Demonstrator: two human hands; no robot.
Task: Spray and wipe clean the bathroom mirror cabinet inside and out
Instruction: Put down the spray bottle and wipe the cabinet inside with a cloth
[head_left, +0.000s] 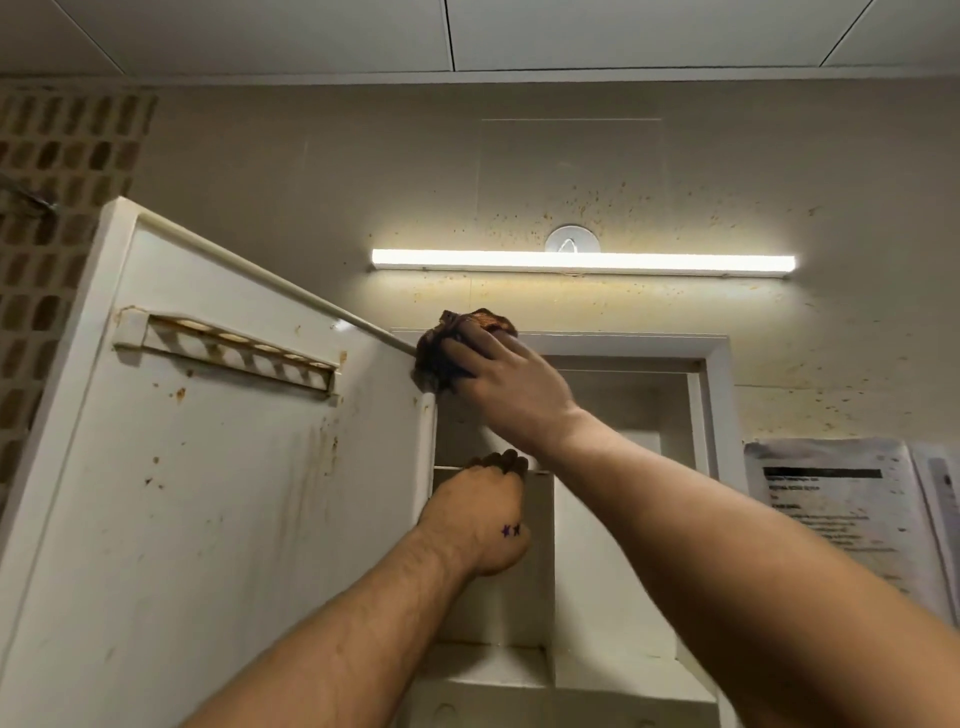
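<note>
The white cabinet (711, 364) hangs on the wall with its door (218, 509) swung open to the left; the door's inner face shows rust spots and streaks. My right hand (511, 387) presses a crumpled brown cloth (447, 348) against the door's top hinge-side corner. Lower down, my left hand (480, 512) curls its fingers over the edge of an inner shelf (540, 470). The cabinet's mirror side faces away and is hidden.
A slotted white holder (228, 353) is fixed to the door's inner face. A lit tube lamp (582, 260) runs above the cabinet on a speckled wall. Paper notices (836, 509) hang at the right. Brown mosaic tiles (47, 218) cover the left wall.
</note>
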